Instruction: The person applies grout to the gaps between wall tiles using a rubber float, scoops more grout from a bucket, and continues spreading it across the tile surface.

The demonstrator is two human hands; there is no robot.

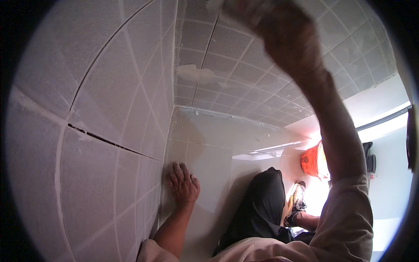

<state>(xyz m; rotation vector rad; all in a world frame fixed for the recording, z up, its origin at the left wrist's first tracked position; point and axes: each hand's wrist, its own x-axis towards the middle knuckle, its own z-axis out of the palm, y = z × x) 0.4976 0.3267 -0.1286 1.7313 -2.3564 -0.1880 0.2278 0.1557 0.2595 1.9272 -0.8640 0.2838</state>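
My left hand is laid palm down on the pale floor, close to the foot of the left tiled wall. Its fingers are stretched out, dusty at the tips, with nothing in them. Raised high across the view, my right hand is at the upper part of the facing tiled wall. Motion smears its fingers, and I cannot make out whether they hold anything. A whitish smear of grout or paste lies over the tile joints below it. Some joints are pale and filled; others show as dark gaps.
A dark open joint runs along the left wall. My bent knee in black trousers rises between my arms. An orange bucket stands at the right in bright light, near my shoe. A grey pipe-like strip runs at far right.
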